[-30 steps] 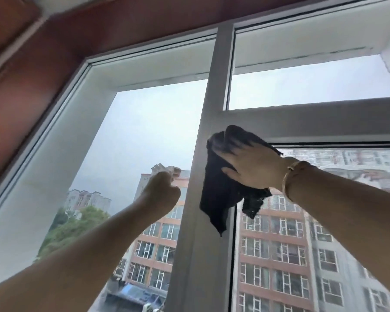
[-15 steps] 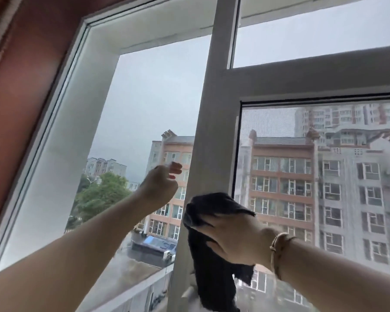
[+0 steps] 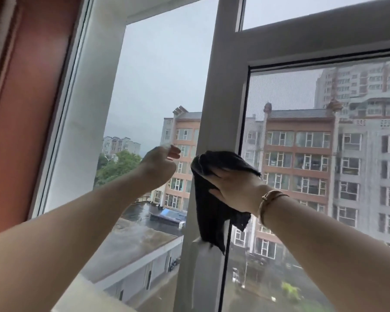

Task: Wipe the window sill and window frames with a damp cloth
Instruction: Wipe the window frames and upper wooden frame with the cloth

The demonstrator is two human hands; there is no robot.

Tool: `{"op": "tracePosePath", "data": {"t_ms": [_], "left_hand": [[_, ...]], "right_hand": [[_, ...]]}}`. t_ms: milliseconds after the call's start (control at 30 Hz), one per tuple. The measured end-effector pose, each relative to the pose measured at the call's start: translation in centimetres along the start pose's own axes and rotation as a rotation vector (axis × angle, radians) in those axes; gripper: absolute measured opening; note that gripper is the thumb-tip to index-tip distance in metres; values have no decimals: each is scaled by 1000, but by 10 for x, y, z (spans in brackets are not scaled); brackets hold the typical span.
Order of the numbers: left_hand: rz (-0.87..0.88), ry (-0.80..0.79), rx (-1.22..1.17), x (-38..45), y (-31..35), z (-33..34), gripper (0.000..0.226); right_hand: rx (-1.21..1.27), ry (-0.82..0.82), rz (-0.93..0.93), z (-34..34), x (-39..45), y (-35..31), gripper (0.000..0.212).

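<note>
a right hand (image 3: 234,188) presses a dark damp cloth (image 3: 212,212), fingers spread flat, against the white vertical frame post (image 3: 221,109); the left hand (image 3: 160,167) hovers loosely curled, holding nothing. the work looks midway: the horizontal frame bar (image 3: 324,43) and the sill (image 3: 92,298) probably remain.

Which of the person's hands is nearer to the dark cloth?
Right. The right hand presses the dark cloth against the frame; the left hand hovers apart, left of it.
</note>
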State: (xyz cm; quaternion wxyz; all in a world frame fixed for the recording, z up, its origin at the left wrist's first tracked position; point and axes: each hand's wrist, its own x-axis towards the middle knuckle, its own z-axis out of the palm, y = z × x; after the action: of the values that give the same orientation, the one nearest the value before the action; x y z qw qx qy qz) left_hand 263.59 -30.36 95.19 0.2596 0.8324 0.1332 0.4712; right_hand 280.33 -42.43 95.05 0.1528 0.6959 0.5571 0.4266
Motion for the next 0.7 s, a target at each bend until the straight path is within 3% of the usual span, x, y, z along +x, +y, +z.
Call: {"op": "tracePosePath", "data": {"t_ms": [233, 367, 467, 700], "left_hand": [[167, -39, -152, 54, -25, 12, 53], [190, -91, -254, 71, -52, 24, 53], [211, -119, -255, 80, -68, 28, 54], [221, -162, -288, 73, -78, 45, 50]], "right_hand": [[-43, 159, 247, -3, 21, -4, 63], [-238, 201, 299, -8, 36, 0, 64], [-303, 160, 268, -3, 22, -12, 64], [-152, -43, 117, 43, -37, -67, 48]]}}
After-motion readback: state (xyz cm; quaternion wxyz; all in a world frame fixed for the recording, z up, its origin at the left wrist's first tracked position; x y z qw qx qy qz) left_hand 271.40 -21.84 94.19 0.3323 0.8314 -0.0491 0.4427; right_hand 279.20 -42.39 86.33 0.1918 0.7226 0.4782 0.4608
